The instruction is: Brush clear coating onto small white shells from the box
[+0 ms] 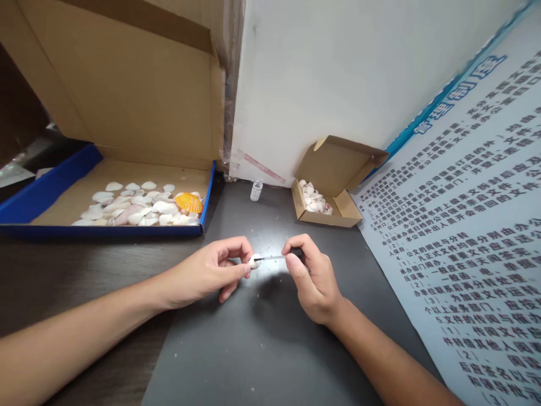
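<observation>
Between the thumb and fingers of my left hand (226,265) is a small white seashell (254,261), held over the grey mat. My right hand (311,276) pinches the black cap of a thin applicator brush (273,257). The brush points left, and its dark tip lies against the shell. Behind my hands a small clear bottle (256,190) with a white label stands upright on the mat; no cap shows on it.
At the left, an open blue-edged box (207,194) holds many white shells and one orange scallop shell (189,202). A small open cardboard box (350,211) with white shells (313,198) stands at the back right. A white wall rises behind; a printed sheet (469,225) lines the right.
</observation>
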Demonstrator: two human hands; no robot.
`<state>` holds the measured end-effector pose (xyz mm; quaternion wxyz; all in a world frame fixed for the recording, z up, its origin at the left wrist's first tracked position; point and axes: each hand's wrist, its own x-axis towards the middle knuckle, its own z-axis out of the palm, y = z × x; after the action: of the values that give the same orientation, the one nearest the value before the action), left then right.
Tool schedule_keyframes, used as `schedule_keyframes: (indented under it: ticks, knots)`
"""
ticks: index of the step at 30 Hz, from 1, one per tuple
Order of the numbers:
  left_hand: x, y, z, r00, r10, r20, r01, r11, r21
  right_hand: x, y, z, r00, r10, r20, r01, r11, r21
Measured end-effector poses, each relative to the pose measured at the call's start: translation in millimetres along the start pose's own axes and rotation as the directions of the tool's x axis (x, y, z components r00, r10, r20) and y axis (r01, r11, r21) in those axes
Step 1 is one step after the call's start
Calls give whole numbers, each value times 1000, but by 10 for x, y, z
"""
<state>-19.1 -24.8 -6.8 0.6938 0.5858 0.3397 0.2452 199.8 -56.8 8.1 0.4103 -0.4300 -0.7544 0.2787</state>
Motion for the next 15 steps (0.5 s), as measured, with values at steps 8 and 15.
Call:
schedule_keyframes:
  ticks: [8,15]
  knots:
    - [-5,83,34,999,-24,-38,25,999,40,17,18,7,993,18,-117,-33,991,-130]
    - [0,79,12,999,-33,-42,32,999,-25,18,-20,25,985,-144,-92,126,977,-173]
